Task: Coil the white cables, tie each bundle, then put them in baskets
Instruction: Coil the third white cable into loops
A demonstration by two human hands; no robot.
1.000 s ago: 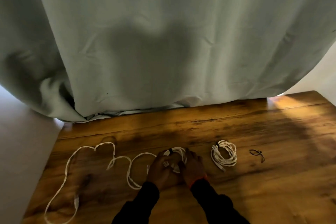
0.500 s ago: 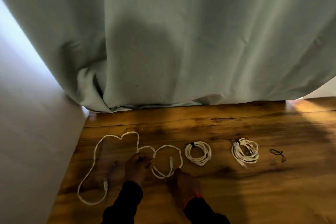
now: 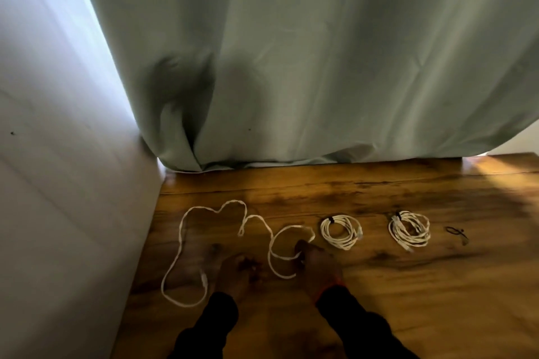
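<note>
Right grip: my right hand pinches the loose white cable at its near loop, as far as the blur shows.
Left grip: my left hand hovers beside that loop; curled or flat, I cannot tell.
Cable: sprawls uncoiled across the bench, left of my hands.
Risk: I judge the long tail may snag or kink while coiling.
Around: first tied bundle just right of the cable, second tied bundle beyond, black tie farthest right. No basket visible. Curtain behind.

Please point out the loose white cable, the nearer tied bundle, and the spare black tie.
loose white cable [image 3: 183, 230], head view, left loop.
nearer tied bundle [image 3: 340, 231], head view, coil's rim.
spare black tie [image 3: 456, 232], head view, its middle.
</note>
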